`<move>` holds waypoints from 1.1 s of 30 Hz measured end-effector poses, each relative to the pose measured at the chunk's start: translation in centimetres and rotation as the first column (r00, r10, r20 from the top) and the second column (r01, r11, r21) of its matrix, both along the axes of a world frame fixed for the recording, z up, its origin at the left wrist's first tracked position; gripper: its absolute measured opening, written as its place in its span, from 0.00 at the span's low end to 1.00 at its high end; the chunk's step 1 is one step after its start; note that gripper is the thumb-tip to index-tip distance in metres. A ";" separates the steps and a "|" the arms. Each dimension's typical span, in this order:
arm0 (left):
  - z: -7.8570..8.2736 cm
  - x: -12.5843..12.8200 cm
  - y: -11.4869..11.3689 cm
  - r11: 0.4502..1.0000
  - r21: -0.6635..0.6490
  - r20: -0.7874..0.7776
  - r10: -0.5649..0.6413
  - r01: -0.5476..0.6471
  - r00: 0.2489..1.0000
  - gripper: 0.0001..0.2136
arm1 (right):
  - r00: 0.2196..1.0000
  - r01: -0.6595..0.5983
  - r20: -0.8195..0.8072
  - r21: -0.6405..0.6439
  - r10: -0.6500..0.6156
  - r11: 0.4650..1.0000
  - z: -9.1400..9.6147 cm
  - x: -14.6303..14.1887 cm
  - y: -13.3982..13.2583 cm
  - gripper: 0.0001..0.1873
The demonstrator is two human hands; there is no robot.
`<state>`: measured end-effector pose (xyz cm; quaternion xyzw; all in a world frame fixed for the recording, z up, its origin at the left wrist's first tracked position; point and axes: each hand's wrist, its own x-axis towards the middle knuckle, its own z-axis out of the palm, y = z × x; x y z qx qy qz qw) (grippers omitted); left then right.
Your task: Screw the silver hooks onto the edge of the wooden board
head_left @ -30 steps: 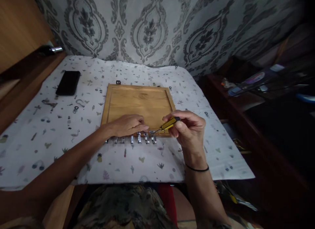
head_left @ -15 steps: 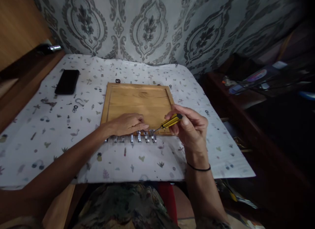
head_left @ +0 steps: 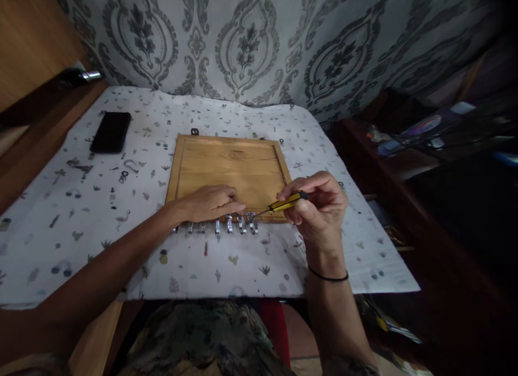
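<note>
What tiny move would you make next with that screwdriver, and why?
Probably ease the screwdriver tip onto the rightmost metal hook: the right hand aims it there, tip close by, while the left hand rests on the wooden board, steadying it.

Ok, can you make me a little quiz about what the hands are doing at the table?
1. True or false: the left hand rests on the near edge of the wooden board.
2. Which hand holds the yellow screwdriver? A) the left hand B) the right hand C) neither
3. What dark flat thing lies on the patterned cloth, far to the left of the board?

Key: 1. True. 2. B; its tip points toward the row of metal hooks. 3. A black phone.
</note>
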<state>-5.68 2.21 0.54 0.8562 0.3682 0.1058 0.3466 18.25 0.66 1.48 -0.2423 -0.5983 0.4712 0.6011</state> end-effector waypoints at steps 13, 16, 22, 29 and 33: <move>-0.1 0.0 0.1 1.000 -0.005 0.012 -0.003 0.003 1.000 0.20 | 1.000 0.014 0.026 0.009 -0.014 1.000 0.2 0.0 -0.2 0.14; 0.0 -0.1 0.0 1.000 -0.010 0.006 0.006 -0.006 1.000 0.19 | 1.000 -0.008 0.022 0.023 0.008 1.000 0.0 0.2 -0.2 0.13; 0.1 -0.1 0.0 1.000 -0.002 0.019 -0.001 0.001 1.000 0.20 | 0.996 -0.037 0.086 0.016 0.036 0.999 -0.4 0.6 -0.2 0.15; 0.2 0.0 -0.1 1.000 -0.016 -0.021 0.006 -0.006 1.000 0.21 | 0.999 0.007 0.039 0.021 -0.007 1.000 0.2 0.0 -0.2 0.11; 0.1 0.0 -0.1 1.000 -0.009 -0.013 0.011 -0.011 1.000 0.20 | 0.999 -0.021 0.026 0.033 0.020 0.999 0.2 0.0 -0.2 0.09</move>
